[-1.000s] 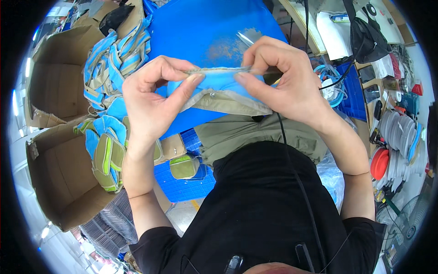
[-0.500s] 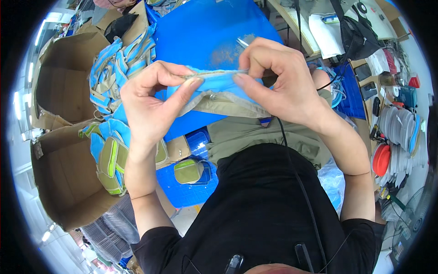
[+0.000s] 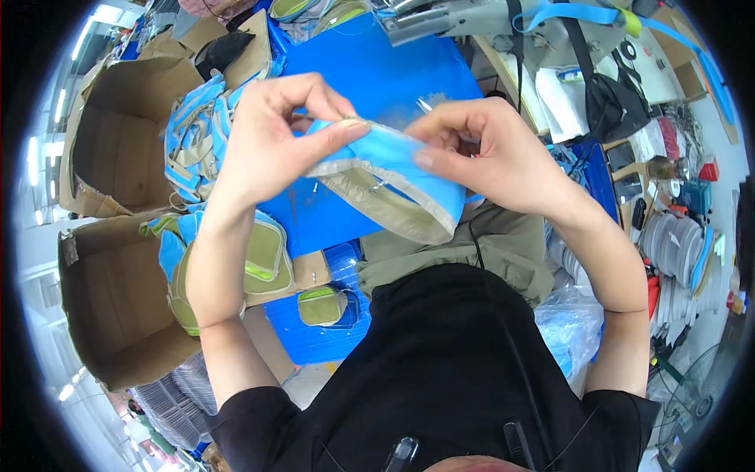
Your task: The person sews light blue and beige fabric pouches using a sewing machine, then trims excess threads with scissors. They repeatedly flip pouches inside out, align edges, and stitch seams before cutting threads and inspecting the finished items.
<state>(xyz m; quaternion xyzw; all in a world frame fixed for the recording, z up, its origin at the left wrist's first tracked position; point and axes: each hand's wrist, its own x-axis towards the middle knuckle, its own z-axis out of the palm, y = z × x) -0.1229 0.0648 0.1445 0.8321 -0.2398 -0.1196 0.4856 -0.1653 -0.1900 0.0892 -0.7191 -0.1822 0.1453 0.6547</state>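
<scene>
A blue and khaki sewn fabric pouch (image 3: pixel 429 177) hangs tilted over the blue table, its pale-edged opening facing me. My left hand (image 3: pixel 275 138) is closed, pinching the pouch's upper left edge between thumb and fingers. My right hand (image 3: pixel 487 153) is closed at the upper right edge, slightly blurred, with its thumb against the blue cloth. A small pale metal tip (image 3: pixel 429 103) shows just above the right fingers; whether that hand holds it, I cannot tell.
Two open cardboard boxes (image 3: pixel 118 303) stand at the left, with blue-khaki straps (image 3: pixel 193 145) and green-trimmed pouches (image 3: pixel 267 252) beside them. A small green pouch (image 3: pixel 321 306) lies on a blue surface. A grey machine part (image 3: pixel 440 20) is at the far edge; stacked pale discs (image 3: pixel 672 244) stand right.
The pouch has tilted down to the right, and its opening shows wider. My left hand has risen and my right hand has moved lower. The view has shifted, showing a machine part above.
</scene>
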